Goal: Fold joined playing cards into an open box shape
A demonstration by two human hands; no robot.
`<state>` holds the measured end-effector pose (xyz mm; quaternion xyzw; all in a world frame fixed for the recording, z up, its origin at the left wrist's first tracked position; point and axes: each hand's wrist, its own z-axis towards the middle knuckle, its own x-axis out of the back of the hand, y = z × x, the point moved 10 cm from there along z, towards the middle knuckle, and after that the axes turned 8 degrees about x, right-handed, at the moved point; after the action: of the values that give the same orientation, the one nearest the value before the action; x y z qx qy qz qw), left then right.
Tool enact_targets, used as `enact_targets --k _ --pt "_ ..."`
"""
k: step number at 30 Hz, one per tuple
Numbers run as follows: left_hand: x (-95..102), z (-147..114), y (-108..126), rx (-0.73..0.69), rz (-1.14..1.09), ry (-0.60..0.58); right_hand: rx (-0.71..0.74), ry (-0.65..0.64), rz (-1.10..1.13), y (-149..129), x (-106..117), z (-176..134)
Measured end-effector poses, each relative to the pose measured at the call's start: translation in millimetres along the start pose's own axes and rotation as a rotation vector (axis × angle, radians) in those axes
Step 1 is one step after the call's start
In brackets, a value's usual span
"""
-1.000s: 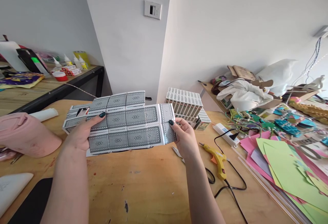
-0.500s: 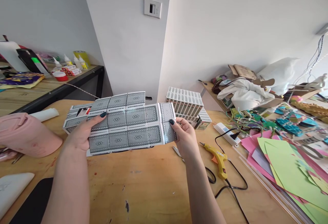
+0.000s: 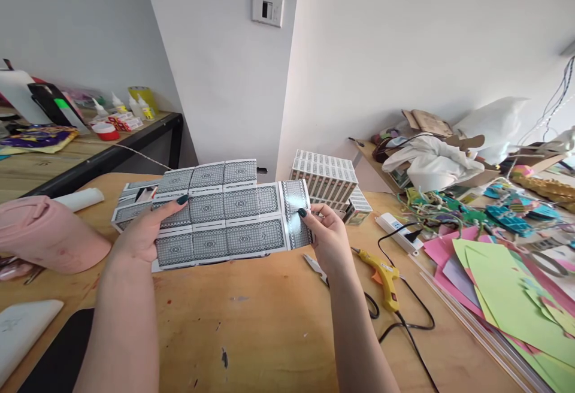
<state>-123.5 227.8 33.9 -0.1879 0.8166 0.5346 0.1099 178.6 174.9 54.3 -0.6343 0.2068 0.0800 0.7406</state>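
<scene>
Held up above the table is a panel of joined playing-card boxes (image 3: 227, 207), with grey patterned backs set in rows. My left hand (image 3: 150, 225) grips its left part, the thumb lying on top and the other fingers hidden beneath. At the panel's right end, my right hand (image 3: 326, 231) pinches an upright grey-backed card piece (image 3: 294, 210) between thumb and fingers, against the edge of the rows. Behind the left hand, more card boxes (image 3: 132, 204) show a gap with something dark and red inside.
A stack of card boxes (image 3: 323, 174) stands at the back. A yellow glue gun (image 3: 384, 276), scissors (image 3: 315, 267) and a power strip (image 3: 398, 231) lie to the right, beside coloured paper (image 3: 498, 285). A pink container (image 3: 54, 234) lies at left on the wooden table (image 3: 256, 333).
The card piece at the right end has tilted slightly and now catches a bright glare. My right hand has shifted a little to the right; the left keeps its hold.
</scene>
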Motion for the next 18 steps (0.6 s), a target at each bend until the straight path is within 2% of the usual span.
enact_targets --k 10,18 --pt "-7.0 -2 -3 0.028 0.034 -0.048 0.051 -0.131 -0.038 -1 -23 -6" --pt "-5.4 -5 0 0.026 0.041 -0.012 -0.056 -0.163 0.009 9 -24 -6"
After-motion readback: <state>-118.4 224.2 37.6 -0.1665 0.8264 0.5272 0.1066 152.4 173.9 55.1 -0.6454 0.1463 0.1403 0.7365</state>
